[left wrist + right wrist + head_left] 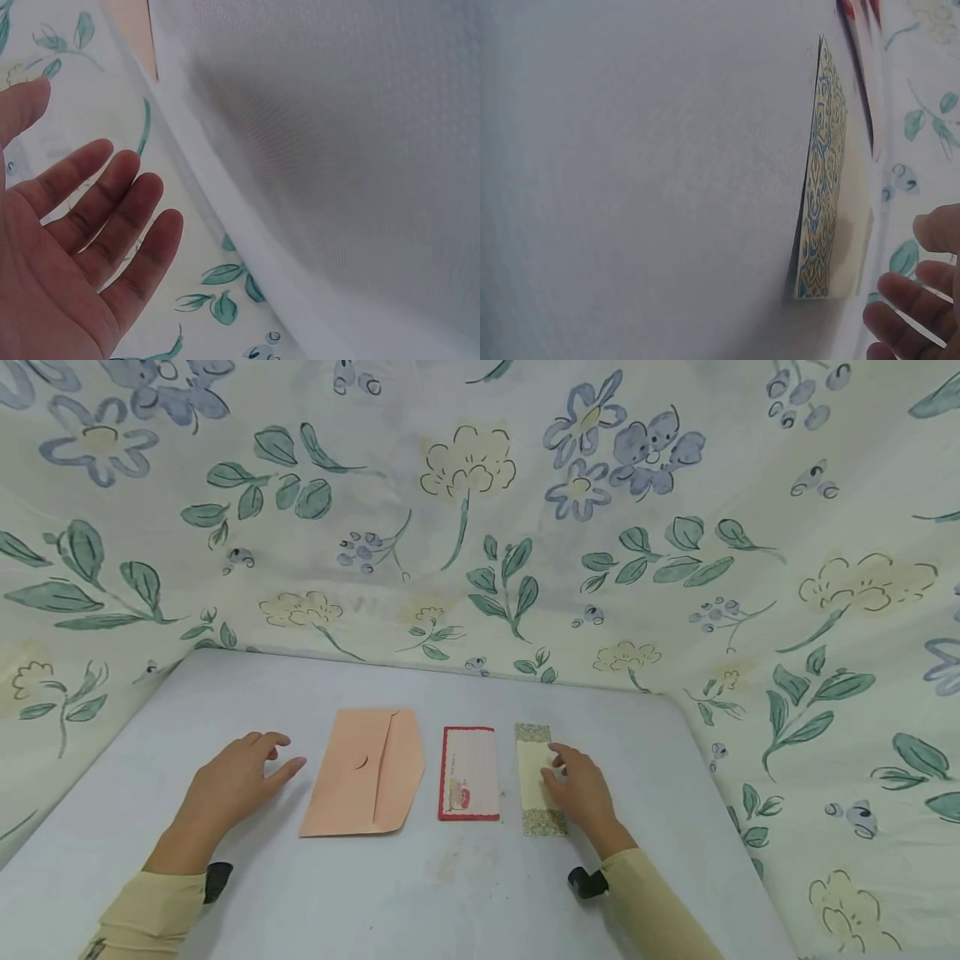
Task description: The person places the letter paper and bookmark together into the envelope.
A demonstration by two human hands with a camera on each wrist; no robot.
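Note:
A peach envelope (337, 793) lies on the white tabletop, its pointed flap towards the right. Left of it, my left hand (228, 785) hovers with relaxed fingers and holds nothing; the left wrist view shows its palm bare. Beside the envelope is a pale card with a red border (472, 772) and a small printed picture near its lower left. Furthest right lies a narrow cream strip of card (531, 777) with patterned bands at both ends. My right hand (585, 789) is at its right edge, thumb and fingertips overlapping it in the head view, fingers loosely bent and apart.
The white table (405, 893) has faint brownish marks in front of the red-bordered card. A floral cloth (390, 527) hangs behind and along both sides of the table. Dark wrist cameras (587, 882) sit at both sleeve cuffs.

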